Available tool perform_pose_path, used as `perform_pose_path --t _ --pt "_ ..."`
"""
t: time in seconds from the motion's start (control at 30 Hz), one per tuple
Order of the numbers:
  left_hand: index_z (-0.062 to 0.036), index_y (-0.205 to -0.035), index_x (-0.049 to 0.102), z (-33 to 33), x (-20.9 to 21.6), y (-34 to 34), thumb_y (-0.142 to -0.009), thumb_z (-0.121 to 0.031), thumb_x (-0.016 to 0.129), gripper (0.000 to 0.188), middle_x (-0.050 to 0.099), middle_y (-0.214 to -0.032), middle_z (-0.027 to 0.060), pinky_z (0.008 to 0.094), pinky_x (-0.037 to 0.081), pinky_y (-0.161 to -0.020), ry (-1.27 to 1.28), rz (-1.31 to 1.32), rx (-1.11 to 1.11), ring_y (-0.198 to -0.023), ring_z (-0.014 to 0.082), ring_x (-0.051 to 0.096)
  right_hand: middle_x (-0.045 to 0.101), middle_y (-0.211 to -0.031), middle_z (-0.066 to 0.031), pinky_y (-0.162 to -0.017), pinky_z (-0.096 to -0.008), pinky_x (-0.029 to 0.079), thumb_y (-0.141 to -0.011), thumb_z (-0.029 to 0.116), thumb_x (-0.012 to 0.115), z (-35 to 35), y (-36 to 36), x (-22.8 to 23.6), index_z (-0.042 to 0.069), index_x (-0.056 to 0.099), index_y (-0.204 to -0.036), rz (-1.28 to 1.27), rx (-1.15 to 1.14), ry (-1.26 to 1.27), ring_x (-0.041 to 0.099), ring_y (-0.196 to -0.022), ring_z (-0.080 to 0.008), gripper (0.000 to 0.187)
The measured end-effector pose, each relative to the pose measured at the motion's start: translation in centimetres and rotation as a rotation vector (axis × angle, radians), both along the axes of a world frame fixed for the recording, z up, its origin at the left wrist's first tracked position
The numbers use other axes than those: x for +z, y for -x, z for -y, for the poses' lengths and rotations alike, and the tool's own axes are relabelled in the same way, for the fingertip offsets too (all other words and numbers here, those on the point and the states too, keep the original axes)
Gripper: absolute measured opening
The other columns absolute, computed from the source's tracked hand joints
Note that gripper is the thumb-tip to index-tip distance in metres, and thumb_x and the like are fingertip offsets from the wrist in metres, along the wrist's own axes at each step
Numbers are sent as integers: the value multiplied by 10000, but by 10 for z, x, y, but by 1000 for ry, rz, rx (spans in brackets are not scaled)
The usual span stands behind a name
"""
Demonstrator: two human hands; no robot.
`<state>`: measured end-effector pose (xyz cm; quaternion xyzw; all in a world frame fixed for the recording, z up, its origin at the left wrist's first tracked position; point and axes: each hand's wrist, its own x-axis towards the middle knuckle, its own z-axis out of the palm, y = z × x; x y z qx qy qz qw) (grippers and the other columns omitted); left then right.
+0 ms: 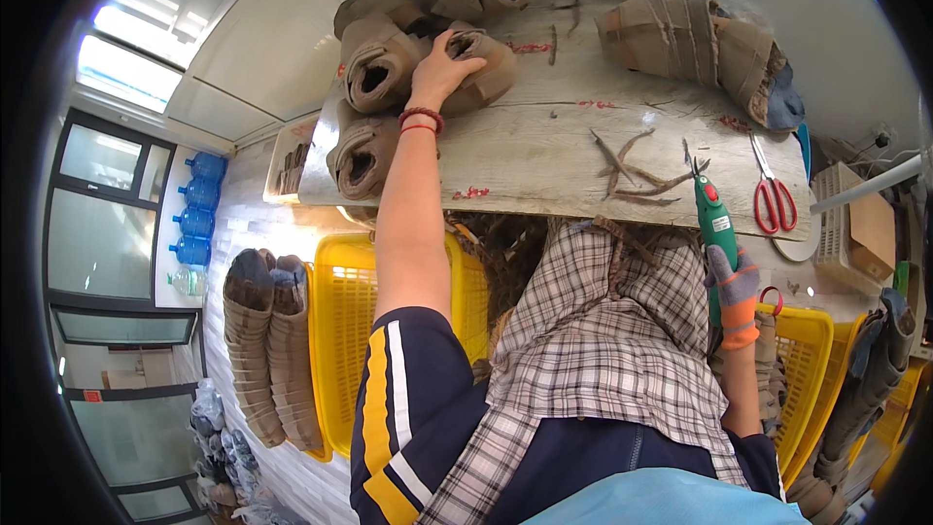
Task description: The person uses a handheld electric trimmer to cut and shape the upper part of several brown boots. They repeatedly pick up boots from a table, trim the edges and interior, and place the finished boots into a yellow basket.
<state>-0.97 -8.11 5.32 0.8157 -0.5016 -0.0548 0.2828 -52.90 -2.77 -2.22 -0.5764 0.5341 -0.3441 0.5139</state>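
My bare left hand point(449, 73), with red bracelets at its wrist, reaches across the table and grips the open end of a brown rolled bundle point(486, 80). Its fingertips curl over the rim, and the thumb spreads to the right. Other brown rolls point(372, 68) lie beside and behind it, their hollow ends facing me. In a grey and orange glove, my right hand point(732, 294) is wrapped around a green handheld power cutter point(717, 219), which points away from me over the table's front edge. Thin brown branching strips point(637, 173) lie left of its tip.
Red-handled scissors point(773, 199) lie at the table's right. A long wrapped roll point(680, 39) rests at the far right of the wooden table point(544, 156). Yellow baskets point(340, 331) stand on both sides of my lap, more rolls point(250, 340) left of them. Blue water jugs point(197, 194) stand far left.
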Motion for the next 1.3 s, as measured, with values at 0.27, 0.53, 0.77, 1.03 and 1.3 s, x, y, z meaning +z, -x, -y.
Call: perform_pose_path --t 0.27,0.53,0.77,1.03,1.3 --pt "-100 -1396 370 -7 15 82 -735 -344 744 797 488 -1293 219 441 363 -1025 135 564 210 -1254 356 429 531 -589 7 -449 -234 365 -828 298 726 5 9 -5 -1 606 -877 43 -65 -19 463 -488 -58 325" --pt "38 -1217 507 126 -100 135 -795 -125 728 504 561 -1196 130 343 384 -988 677 -1190 -107 -1100 219 537 558 -605 0 -461 -234 385 -829 295 722 4 9 4 2 609 -889 83 -81 -16 495 -494 -66 320" --pt "20 -1058 583 169 -77 207 -722 -68 782 401 643 -1028 87 304 428 -860 520 -1304 -94 -918 181 567 573 -631 -4 -464 -227 383 -825 286 728 3 22 1 6 603 -885 53 -139 -71 490 -505 -57 312" --pt "21 -1053 607 123 -79 204 -781 10 682 283 649 -1043 83 296 465 -844 678 -1332 -203 -918 179 589 564 -645 8 -469 -234 386 -826 313 724 7 10 5 9 603 -915 59 -98 -68 480 -513 -53 340" --pt "10 -1119 579 79 -54 163 -775 73 596 350 644 -1058 86 310 460 -879 744 -1479 -293 -939 186 595 561 -638 12 -466 -230 383 -819 336 729 8 9 12 9 600 -914 49 -70 -19 470 -509 -51 365"
